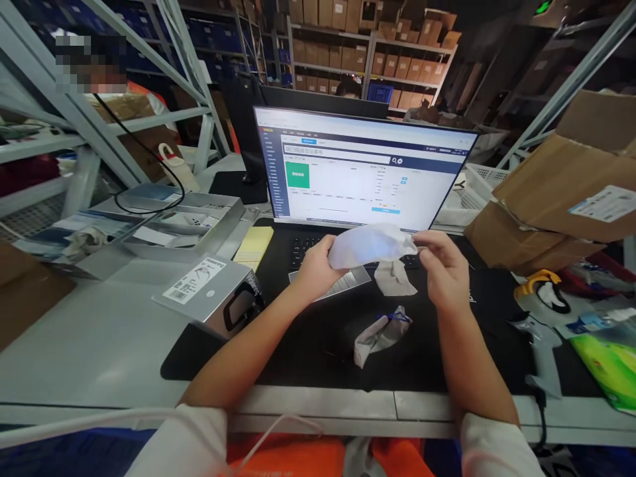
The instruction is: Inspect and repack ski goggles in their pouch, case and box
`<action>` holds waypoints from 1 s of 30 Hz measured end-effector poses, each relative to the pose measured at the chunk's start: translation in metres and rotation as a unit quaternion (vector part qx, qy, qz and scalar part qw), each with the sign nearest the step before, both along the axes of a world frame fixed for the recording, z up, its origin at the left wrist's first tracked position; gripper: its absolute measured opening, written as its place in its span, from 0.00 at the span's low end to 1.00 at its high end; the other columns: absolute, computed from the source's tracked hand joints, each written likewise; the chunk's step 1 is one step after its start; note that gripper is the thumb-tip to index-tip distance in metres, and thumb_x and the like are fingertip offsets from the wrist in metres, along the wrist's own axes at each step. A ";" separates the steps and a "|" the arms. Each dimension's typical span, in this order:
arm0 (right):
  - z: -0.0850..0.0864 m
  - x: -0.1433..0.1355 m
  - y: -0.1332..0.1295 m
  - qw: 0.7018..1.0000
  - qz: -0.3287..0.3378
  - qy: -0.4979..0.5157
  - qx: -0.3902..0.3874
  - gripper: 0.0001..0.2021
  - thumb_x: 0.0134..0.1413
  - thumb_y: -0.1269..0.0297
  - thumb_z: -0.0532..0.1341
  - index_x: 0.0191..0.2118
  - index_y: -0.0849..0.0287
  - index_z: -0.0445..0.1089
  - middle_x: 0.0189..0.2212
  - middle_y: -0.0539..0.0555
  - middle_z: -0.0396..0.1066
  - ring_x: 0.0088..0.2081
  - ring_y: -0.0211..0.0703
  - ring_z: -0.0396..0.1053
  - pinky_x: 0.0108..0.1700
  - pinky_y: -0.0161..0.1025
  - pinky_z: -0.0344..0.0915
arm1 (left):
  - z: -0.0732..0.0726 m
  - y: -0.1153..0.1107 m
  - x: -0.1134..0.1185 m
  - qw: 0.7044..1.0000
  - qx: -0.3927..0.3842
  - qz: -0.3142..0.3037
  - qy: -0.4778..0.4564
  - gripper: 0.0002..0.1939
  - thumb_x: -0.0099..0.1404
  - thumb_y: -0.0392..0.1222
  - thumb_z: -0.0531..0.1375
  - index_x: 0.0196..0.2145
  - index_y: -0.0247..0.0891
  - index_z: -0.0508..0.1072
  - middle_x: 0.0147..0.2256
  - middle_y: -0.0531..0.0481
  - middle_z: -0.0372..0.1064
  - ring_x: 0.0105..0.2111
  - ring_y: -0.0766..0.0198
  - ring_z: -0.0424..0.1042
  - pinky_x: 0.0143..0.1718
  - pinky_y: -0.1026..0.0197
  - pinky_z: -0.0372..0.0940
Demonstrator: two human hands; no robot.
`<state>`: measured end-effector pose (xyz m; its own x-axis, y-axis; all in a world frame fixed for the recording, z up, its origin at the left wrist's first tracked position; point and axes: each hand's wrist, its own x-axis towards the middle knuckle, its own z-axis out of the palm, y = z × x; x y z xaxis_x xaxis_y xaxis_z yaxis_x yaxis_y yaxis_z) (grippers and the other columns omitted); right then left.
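Note:
Above the keyboard I hold a curved, translucent, bluish-white piece that looks like a lens or visor in thin clear wrap. My left hand is closed on its left end. At its right end, the fingers of my right hand pinch the wrap's crumpled edge. Below it, a pale cloth and a printed card lie on the black mat. Nearer to me rests a grey pouch with a blue drawstring. A silver box picturing eyewear stands left of my forearm.
A lit monitor stands behind the keyboard. Yellow notes and open grey boxes are to the left. On the right are cardboard boxes, a tape dispenser, a handheld scanner and a green packet. Another person is at far left.

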<state>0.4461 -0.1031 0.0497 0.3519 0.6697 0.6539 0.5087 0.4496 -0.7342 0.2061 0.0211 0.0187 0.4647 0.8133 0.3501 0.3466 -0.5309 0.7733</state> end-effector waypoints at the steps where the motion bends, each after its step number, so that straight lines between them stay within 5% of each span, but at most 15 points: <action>1: 0.001 0.000 -0.004 0.999 0.003 -0.042 0.007 0.13 0.70 0.49 0.68 0.48 0.50 0.83 0.51 0.59 0.83 0.54 0.56 0.81 0.55 0.52 0.78 | -0.001 0.000 0.002 1.000 -0.001 -0.003 0.002 0.21 0.59 0.43 0.74 0.49 0.40 0.77 0.47 0.45 0.85 0.46 0.49 0.83 0.45 0.54 0.76; 8: 0.008 0.014 -0.016 0.989 -0.010 -0.124 -0.081 0.10 0.73 0.58 0.65 0.40 0.53 0.81 0.37 0.53 0.83 0.39 0.49 0.81 0.45 0.44 0.76 | -0.011 -0.001 0.007 1.000 0.024 -0.013 0.012 0.19 0.59 0.39 0.72 0.47 0.40 0.77 0.46 0.45 0.84 0.45 0.51 0.83 0.46 0.55 0.76; 13: 0.007 0.023 -0.020 0.975 0.017 -0.188 -0.116 0.11 0.65 0.59 0.71 0.50 0.53 0.83 0.42 0.54 0.85 0.41 0.50 0.81 0.47 0.45 0.78 | -0.013 -0.001 0.004 1.000 0.006 -0.022 0.015 0.19 0.59 0.43 0.74 0.48 0.41 0.78 0.45 0.46 0.85 0.44 0.50 0.83 0.45 0.55 0.76; 17: 0.008 0.023 -0.021 0.968 0.001 -0.223 -0.113 0.07 0.69 0.58 0.68 0.44 0.53 0.82 0.37 0.54 0.83 0.38 0.48 0.79 0.43 0.42 0.76 | -0.020 0.000 0.005 0.999 0.014 -0.050 -0.001 0.20 0.61 0.45 0.74 0.50 0.42 0.81 0.46 0.46 0.86 0.45 0.50 0.84 0.46 0.54 0.79; 21: 0.010 0.029 -0.020 0.968 -0.031 -0.232 -0.092 0.08 0.68 0.57 0.67 0.38 0.52 0.82 0.34 0.54 0.81 0.36 0.49 0.78 0.40 0.42 0.75 | -0.033 0.007 0.005 0.989 0.081 -0.071 -0.101 0.29 0.62 0.55 0.78 0.57 0.40 0.83 0.52 0.41 0.87 0.49 0.49 0.86 0.50 0.52 0.81; 23: 0.009 0.034 -0.020 0.973 -0.062 -0.208 -0.072 0.09 0.67 0.57 0.68 0.36 0.52 0.82 0.32 0.53 0.80 0.35 0.49 0.78 0.39 0.43 0.74 | -0.038 0.008 0.006 0.968 0.153 -0.072 -0.185 0.26 0.67 0.59 0.76 0.55 0.41 0.85 0.54 0.40 0.87 0.50 0.50 0.87 0.52 0.51 0.82; 27: 0.007 0.045 -0.022 0.983 -0.104 -0.149 -0.037 0.10 0.67 0.55 0.70 0.36 0.53 0.84 0.29 0.51 0.78 0.33 0.48 0.77 0.37 0.42 0.73 | -0.039 0.001 0.011 0.921 0.254 -0.036 -0.293 0.09 0.74 0.50 0.73 0.41 0.43 0.87 0.49 0.43 0.89 0.46 0.55 0.88 0.48 0.54 0.83; 30: 0.009 0.057 -0.028 0.984 -0.136 -0.116 -0.003 0.11 0.67 0.52 0.71 0.42 0.53 0.86 0.30 0.51 0.80 0.30 0.45 0.76 0.34 0.41 0.73 | -0.040 -0.004 0.015 0.924 0.219 -0.003 -0.314 0.10 0.76 0.47 0.71 0.37 0.41 0.84 0.43 0.44 0.88 0.43 0.57 0.88 0.46 0.55 0.82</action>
